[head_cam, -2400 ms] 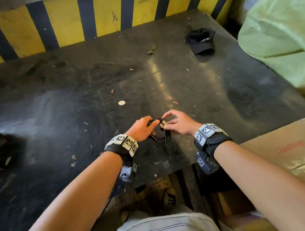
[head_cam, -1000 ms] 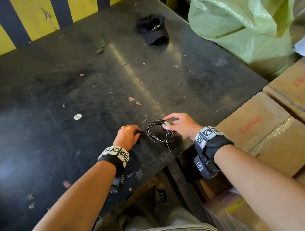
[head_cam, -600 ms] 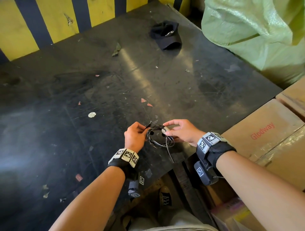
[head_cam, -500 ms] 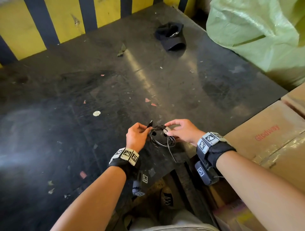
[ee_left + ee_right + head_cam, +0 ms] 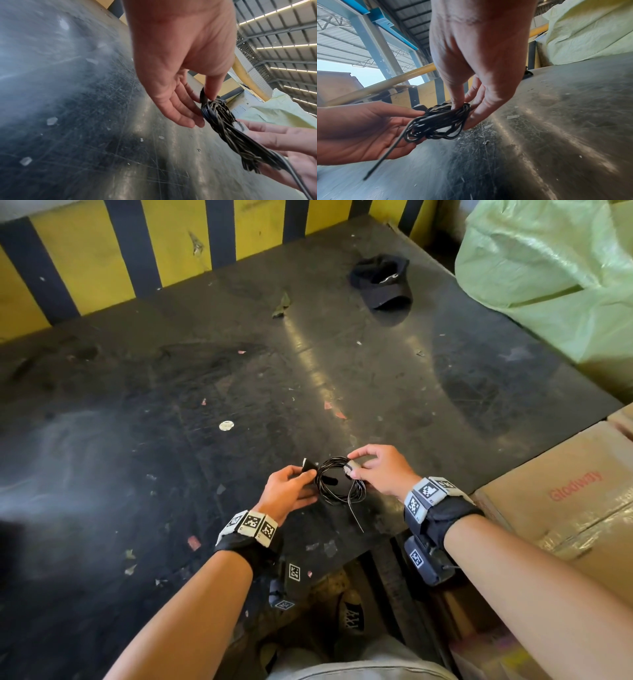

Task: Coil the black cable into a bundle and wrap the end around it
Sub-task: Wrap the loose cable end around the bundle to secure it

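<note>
The black cable [image 5: 337,484] is a small coil of several loops, held just above the dark scratched table [image 5: 171,474]. My left hand [image 5: 307,473] pinches a flat black tab at the coil's left side between thumb and forefinger; in the left wrist view its other fingers [image 5: 180,119] lie straight beside the cable [image 5: 228,128]. My right hand [image 5: 350,467] pinches the coil's right side, thumb on top of the cable [image 5: 436,121]. One loose end [image 5: 356,518] hangs down toward me, also visible as the loose end [image 5: 385,155].
A black cap [image 5: 382,284] lies at the table's far right. A pale green sack [image 5: 548,275] fills the right back. Cardboard boxes [image 5: 565,494] stand close by my right arm. A yellow and black striped wall [image 5: 171,244] closes the far side.
My left hand, a second ago out to the left of the coil with the cable end, has come in against the coil's left side. The right hand has kept its pinch.
</note>
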`<action>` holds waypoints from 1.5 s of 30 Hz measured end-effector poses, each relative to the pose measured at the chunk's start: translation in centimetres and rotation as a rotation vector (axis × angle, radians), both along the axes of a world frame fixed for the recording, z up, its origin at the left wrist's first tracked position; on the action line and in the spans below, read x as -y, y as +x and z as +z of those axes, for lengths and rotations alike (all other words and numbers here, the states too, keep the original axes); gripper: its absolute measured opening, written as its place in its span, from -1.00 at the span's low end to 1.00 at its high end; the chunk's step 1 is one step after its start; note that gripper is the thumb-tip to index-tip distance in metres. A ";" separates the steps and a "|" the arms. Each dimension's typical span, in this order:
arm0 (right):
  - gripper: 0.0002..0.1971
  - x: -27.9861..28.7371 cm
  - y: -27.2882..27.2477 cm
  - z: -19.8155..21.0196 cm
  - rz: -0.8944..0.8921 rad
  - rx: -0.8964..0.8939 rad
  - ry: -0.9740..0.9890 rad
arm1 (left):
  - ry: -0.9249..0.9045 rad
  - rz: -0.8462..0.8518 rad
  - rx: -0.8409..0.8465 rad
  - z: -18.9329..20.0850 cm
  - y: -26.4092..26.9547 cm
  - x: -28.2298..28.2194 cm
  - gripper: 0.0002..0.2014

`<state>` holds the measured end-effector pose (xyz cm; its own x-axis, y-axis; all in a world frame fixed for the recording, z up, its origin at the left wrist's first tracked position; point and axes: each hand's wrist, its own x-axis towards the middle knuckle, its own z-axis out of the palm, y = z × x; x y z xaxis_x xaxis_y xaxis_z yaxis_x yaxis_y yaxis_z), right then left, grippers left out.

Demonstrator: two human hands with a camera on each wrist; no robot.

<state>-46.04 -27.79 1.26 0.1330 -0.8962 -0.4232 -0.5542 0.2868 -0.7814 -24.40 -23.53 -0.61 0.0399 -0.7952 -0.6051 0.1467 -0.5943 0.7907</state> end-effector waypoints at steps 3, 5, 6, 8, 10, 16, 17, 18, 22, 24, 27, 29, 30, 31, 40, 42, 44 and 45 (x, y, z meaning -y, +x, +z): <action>-0.76 -0.2 0.5 -0.1 0.014 -0.031 -0.047 | 0.013 -0.011 0.000 0.3 0.5 -0.4 -0.81; -0.76 -0.4 0.8 -0.1 0.020 -0.041 -0.066 | 0.025 -0.014 -0.013 0.3 0.9 -0.5 -0.82; -0.77 -0.4 0.8 -0.1 0.021 -0.042 -0.074 | 0.032 -0.017 -0.021 0.3 1.0 -0.6 -0.84; -0.78 -0.6 0.9 0.0 0.021 -0.032 -0.090 | 0.040 -0.026 -0.031 0.4 1.3 -0.9 -0.88; -0.79 -0.7 1.0 0.0 0.022 -0.018 -0.102 | 0.033 -0.032 -0.032 0.5 1.4 -1.2 -0.92; -0.81 -0.9 1.2 -0.1 0.027 0.006 -0.136 | -0.003 -0.063 -0.085 0.5 1.8 -1.8 -0.75; -0.81 -1.0 1.2 -0.1 0.028 0.011 -0.138 | 0.000 -0.066 -0.089 0.6 1.9 -1.8 -0.69; -0.80 -1.0 1.2 0.0 0.030 0.013 -0.138 | 0.003 -0.065 -0.088 0.7 1.9 -1.8 -0.65; -0.78 -1.2 1.3 0.3 0.033 0.032 -0.131 | -0.028 -0.063 0.002 0.5 1.8 -1.8 -0.75; -0.77 -1.3 1.4 0.6 0.027 0.046 -0.131 | -0.043 -0.055 0.004 0.4 1.7 -1.7 -0.82; -0.77 -1.5 1.5 0.7 0.021 0.061 -0.136 | -0.043 -0.048 -0.030 0.5 1.7 -1.4 -0.84; -0.75 -1.6 1.5 0.9 0.027 0.063 -0.139 | -0.034 -0.086 -0.053 0.4 1.8 -1.3 -0.76; -0.74 -1.7 1.5 1.0 0.031 0.067 -0.137 | -0.026 -0.112 -0.060 0.3 1.9 -1.3 -0.73; -0.73 -1.8 1.5 1.1 0.035 0.074 -0.133 | -0.021 -0.130 -0.060 0.2 1.9 -1.3 -0.72; -0.71 -2.2 2.3 1.3 0.045 0.086 -0.129 | -0.080 -0.066 0.096 0.0 1.3 -1.0 -0.82; -0.74 -2.3 2.6 0.9 0.040 0.079 -0.131 | -0.125 -0.051 0.142 0.2 1.2 -1.0 -0.80; -0.77 -2.4 2.8 0.6 0.032 0.083 -0.130 | -0.161 -0.039 0.186 0.1 1.2 -1.1 -0.79; -0.77 -2.4 3.0 0.4 0.026 0.085 -0.129 | -0.168 -0.038 0.207 0.2 1.3 -1.2 -0.78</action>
